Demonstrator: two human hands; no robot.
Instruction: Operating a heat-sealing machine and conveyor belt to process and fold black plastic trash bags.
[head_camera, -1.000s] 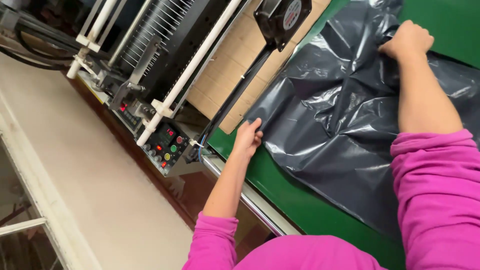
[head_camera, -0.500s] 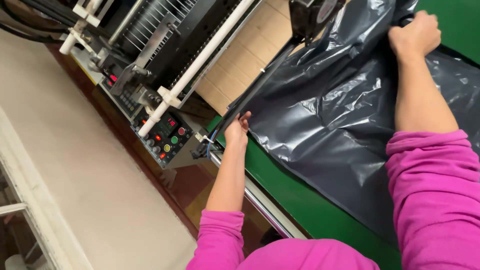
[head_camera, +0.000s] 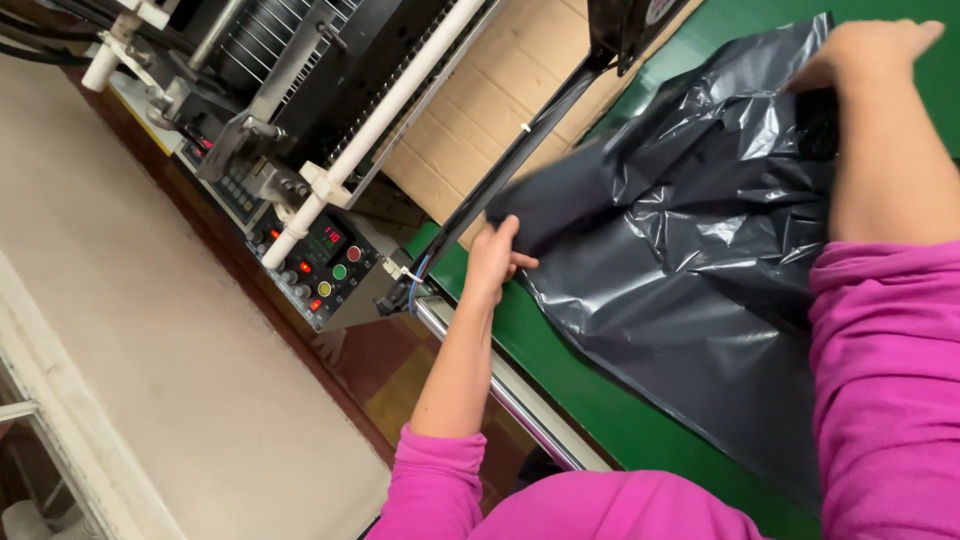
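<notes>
Plastic, dark grey and glossy — a large crumpled bag sheet (head_camera: 690, 250) lies spread across the green counter (head_camera: 560, 370), its surface creased and catching the light. The left hand (head_camera: 495, 262) pinches the sheet's near-left corner at the edge of the counter, fingers clenched on the film, with the bare forearm running down to a magenta sleeve (head_camera: 435, 490). The right hand (head_camera: 870, 50) sits at the top right, closed over the far upper edge of the same sheet; its grip is on a bunched fold, the knuckles facing the camera. The right forearm crosses over the sheet, and its own magenta sleeve covers the lower right part of the view.

Just beside the left hand, a black slanted bar (head_camera: 520, 160) rises from the counter's edge up toward a black fan housing (head_camera: 625, 20) at the top. Behind the bar lies a flat piece of brown cardboard (head_camera: 470, 110). Left of that stands the machine — a white tube rail (head_camera: 390, 110) runs diagonally over a dark metal frame, and below it a control panel (head_camera: 325, 265) carries red and green round buttons and a small red lit display. A chrome rod (head_camera: 500, 390) runs along the counter's near edge. A pale floor (head_camera: 150, 350) fills the left side
</notes>
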